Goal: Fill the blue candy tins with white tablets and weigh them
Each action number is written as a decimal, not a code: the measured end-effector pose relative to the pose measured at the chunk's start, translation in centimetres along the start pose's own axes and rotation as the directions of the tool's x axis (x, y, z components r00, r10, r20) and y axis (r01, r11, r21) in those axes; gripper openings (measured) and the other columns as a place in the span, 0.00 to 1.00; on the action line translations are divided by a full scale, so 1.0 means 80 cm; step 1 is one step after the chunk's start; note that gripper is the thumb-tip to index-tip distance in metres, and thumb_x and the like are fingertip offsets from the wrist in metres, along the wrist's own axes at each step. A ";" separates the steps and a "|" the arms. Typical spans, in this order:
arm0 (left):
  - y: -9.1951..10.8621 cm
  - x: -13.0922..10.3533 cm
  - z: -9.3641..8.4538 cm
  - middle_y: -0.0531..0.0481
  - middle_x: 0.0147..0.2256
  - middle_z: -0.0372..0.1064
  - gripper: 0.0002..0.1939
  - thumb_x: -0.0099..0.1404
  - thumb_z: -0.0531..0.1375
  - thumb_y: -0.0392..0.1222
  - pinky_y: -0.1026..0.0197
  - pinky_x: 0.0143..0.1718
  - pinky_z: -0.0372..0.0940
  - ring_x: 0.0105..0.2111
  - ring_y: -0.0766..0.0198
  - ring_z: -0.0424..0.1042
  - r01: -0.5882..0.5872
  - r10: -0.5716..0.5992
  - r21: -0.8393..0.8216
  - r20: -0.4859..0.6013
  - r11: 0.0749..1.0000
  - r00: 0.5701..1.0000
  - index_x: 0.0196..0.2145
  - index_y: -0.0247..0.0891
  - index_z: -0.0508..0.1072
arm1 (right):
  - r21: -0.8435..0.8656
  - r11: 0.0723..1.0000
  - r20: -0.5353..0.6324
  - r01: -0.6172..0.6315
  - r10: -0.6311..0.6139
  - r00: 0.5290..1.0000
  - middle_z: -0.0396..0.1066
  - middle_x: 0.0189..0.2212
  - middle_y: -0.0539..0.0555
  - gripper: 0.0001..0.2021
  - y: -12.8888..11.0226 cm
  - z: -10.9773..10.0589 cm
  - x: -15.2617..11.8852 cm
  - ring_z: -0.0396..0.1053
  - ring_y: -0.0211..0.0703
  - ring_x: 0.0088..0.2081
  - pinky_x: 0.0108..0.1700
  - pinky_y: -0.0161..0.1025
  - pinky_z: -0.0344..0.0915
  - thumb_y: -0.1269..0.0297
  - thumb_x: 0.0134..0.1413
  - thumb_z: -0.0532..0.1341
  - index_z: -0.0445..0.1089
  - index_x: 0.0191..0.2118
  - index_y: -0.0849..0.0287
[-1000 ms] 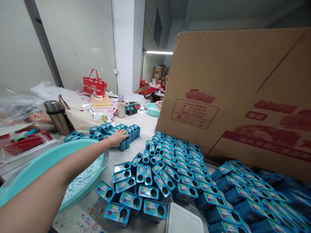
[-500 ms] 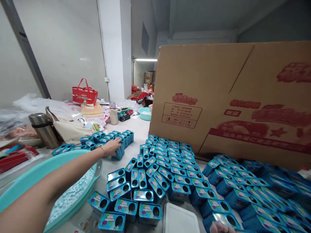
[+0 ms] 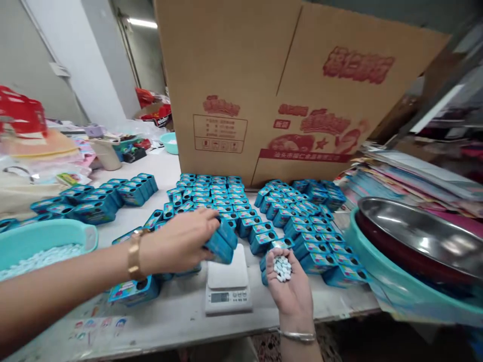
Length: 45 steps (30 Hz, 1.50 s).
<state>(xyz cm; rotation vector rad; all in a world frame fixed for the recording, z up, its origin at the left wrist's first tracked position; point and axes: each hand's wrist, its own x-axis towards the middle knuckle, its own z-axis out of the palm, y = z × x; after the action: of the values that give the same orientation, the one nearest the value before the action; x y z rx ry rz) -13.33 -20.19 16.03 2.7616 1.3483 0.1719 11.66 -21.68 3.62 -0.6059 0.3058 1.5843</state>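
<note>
My left hand (image 3: pixel 177 241) grips blue candy tins (image 3: pixel 223 242), at least two side by side, tilted in the air by the kitchen scale (image 3: pixel 227 274). The fingers hide part of them. My right hand (image 3: pixel 296 294), palm up and cupped, holds a small heap of pale candies (image 3: pixel 282 268) just right of the scale. More blue tins (image 3: pixel 211 193) with round holes in their tops stand in rows behind both hands. Several tins under my left hand are partly covered by it. The scale's white platform carries nothing; its display is too small to read.
At left, a turquoise tub (image 3: pixel 49 229) holds pale candies, near another group of tins (image 3: pixel 130 191). A large cardboard box (image 3: pixel 226 60) rises behind the rows. Stacked basins with a steel bowl (image 3: pixel 422 226) and piled printed sheets (image 3: pixel 418 176) flank the right side.
My left hand has carried tins from the far-left group over toward the scale. The view has swung right and down, bringing the scale and my right hand with candies fully into sight.
</note>
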 end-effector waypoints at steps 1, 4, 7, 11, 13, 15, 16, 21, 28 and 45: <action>0.015 0.009 0.021 0.45 0.48 0.67 0.13 0.57 0.63 0.50 0.53 0.46 0.66 0.46 0.52 0.68 -0.023 0.022 0.013 0.050 1.000 0.998 0.37 0.41 0.70 | 0.012 1.000 -0.005 0.009 -0.009 1.000 0.69 0.26 0.49 0.08 -0.006 -0.005 -0.002 0.72 0.33 0.29 0.35 0.36 0.75 0.71 0.61 0.52 0.66 0.31 0.60; 0.035 0.031 0.086 0.42 0.46 0.68 0.13 0.55 0.63 0.43 0.52 0.41 0.69 0.45 0.49 0.69 -0.034 0.022 0.068 0.167 0.997 0.986 0.38 0.38 0.70 | 0.029 0.999 0.007 0.040 -0.040 0.999 0.69 0.25 0.48 0.09 -0.022 -0.019 -0.006 0.72 0.33 0.29 0.34 0.35 0.75 0.72 0.61 0.53 0.66 0.30 0.60; 0.035 0.043 0.132 0.38 0.49 0.68 0.17 0.52 0.61 0.35 0.50 0.40 0.70 0.49 0.46 0.68 -0.011 -0.010 0.087 0.241 0.996 0.970 0.41 0.35 0.71 | 0.048 0.998 -0.003 0.036 -0.036 0.999 0.69 0.25 0.48 0.09 -0.032 -0.028 -0.007 0.72 0.32 0.29 0.33 0.34 0.75 0.73 0.61 0.53 0.65 0.29 0.60; 0.032 0.041 0.140 0.35 0.56 0.63 0.20 0.54 0.59 0.32 0.49 0.52 0.65 0.57 0.46 0.63 0.031 -0.030 0.000 0.230 1.000 0.973 0.46 0.34 0.69 | 0.107 0.994 -0.012 0.008 -0.007 1.000 0.68 0.25 0.49 0.13 -0.032 -0.028 -0.001 0.70 0.33 0.28 0.33 0.35 0.75 0.69 0.64 0.50 0.64 0.28 0.60; 0.035 0.030 0.122 0.37 0.56 0.64 0.19 0.56 0.58 0.32 0.50 0.55 0.63 0.57 0.49 0.64 0.049 -0.034 -0.061 0.219 0.997 0.975 0.47 0.35 0.69 | 0.115 0.993 -0.010 -0.014 0.015 1.000 0.67 0.26 0.50 0.13 -0.028 -0.026 0.003 0.70 0.33 0.29 0.33 0.35 0.74 0.67 0.65 0.49 0.64 0.28 0.60; 0.039 0.008 0.096 0.42 0.53 0.68 0.19 0.58 0.55 0.31 0.52 0.53 0.65 0.53 0.52 0.68 0.083 -0.062 -0.094 0.207 0.992 0.976 0.48 0.38 0.68 | 0.113 0.992 0.017 -0.048 0.047 0.999 0.66 0.26 0.50 0.13 -0.023 -0.024 0.008 0.69 0.34 0.29 0.31 0.34 0.73 0.66 0.65 0.49 0.64 0.29 0.59; 0.041 -0.006 0.083 0.45 0.51 0.69 0.20 0.58 0.54 0.31 0.54 0.51 0.66 0.51 0.54 0.70 0.111 -0.089 -0.099 0.203 0.989 0.975 0.49 0.41 0.68 | 0.112 0.992 0.041 -0.066 0.062 0.997 0.65 0.26 0.50 0.13 -0.019 -0.023 0.010 0.68 0.33 0.28 0.29 0.32 0.72 0.65 0.65 0.49 0.63 0.29 0.59; 0.033 -0.098 0.072 0.49 0.45 0.70 0.17 0.59 0.53 0.35 0.57 0.39 0.68 0.41 0.56 0.73 0.281 -0.256 -0.065 0.259 0.957 0.931 0.46 0.46 0.69 | 0.071 0.994 0.145 -0.088 0.077 0.986 0.62 0.26 0.48 0.13 -0.003 -0.014 0.021 0.59 0.31 0.23 0.22 0.29 0.62 0.64 0.66 0.47 0.61 0.30 0.59; 0.018 -0.159 0.150 0.43 0.44 0.70 0.22 0.59 0.47 0.27 0.55 0.41 0.68 0.40 0.55 0.73 0.351 -0.325 -0.041 0.289 0.935 0.900 0.47 0.40 0.69 | -0.008 0.994 0.207 -0.113 0.112 0.972 0.59 0.24 0.47 0.13 0.017 0.000 0.039 0.54 0.30 0.19 0.18 0.29 0.54 0.63 0.66 0.45 0.60 0.32 0.58; 0.013 -0.113 0.161 0.43 0.62 0.57 0.36 0.64 0.57 0.44 0.50 0.57 0.62 0.59 0.50 0.60 0.284 -0.270 -0.353 0.091 0.891 0.959 0.66 0.45 0.47 | -0.262 0.959 0.286 0.105 -0.027 0.958 0.53 0.21 0.43 0.09 0.053 0.045 0.058 0.50 0.28 0.17 0.16 0.28 0.47 0.64 0.63 0.52 0.60 0.30 0.58</action>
<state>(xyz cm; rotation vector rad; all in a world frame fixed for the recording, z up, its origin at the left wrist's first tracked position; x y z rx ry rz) -16.39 -28.11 2.74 2.2341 1.5061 0.3124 6.75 -16.41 3.35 -0.5870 -0.1492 1.6347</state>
